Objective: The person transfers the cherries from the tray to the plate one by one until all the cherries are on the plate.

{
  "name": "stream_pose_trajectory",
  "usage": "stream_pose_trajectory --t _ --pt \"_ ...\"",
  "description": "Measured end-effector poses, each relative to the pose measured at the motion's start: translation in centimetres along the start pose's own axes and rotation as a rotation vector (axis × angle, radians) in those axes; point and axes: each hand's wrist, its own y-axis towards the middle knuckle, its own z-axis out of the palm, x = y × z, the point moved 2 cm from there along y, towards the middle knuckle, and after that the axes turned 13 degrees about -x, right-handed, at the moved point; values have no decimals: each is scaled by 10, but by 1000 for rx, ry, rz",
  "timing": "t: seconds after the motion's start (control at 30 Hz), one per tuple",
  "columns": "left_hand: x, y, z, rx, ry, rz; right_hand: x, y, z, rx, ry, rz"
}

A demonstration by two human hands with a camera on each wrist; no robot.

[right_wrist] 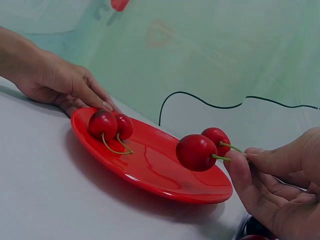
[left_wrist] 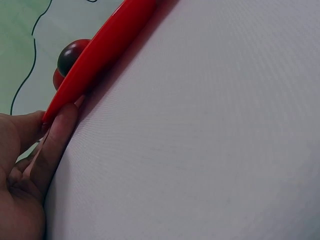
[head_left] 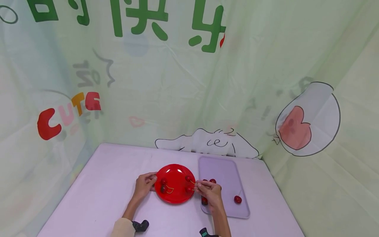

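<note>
A round red plate [head_left: 177, 179] lies on the table, its left rim pinched between the thumb and fingers of my left hand [head_left: 144, 185]. In the left wrist view, fingers of the left hand [left_wrist: 52, 142] reach under the rim. Two cherries [right_wrist: 111, 124] with joined green stems lie on the plate's left side. My right hand [head_left: 209, 192] pinches the stems of another pair of cherries [right_wrist: 197, 150] between thumb and fingers. That pair is over the plate's right part; whether it touches the plate I cannot tell.
A pale purple tray [head_left: 219, 168] stands right of the plate, partly under my right hand and forearm. Several cherries are in it, one [head_left: 238, 199] near its right edge. A printed curtain [head_left: 177, 98] hangs behind the white-covered table [head_left: 118, 164].
</note>
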Motion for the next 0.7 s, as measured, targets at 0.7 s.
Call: stream_pose_trajectory --t 0.7 --pt "-1 0 -2 14 -9 14 -12 5 13 67 -22 24"
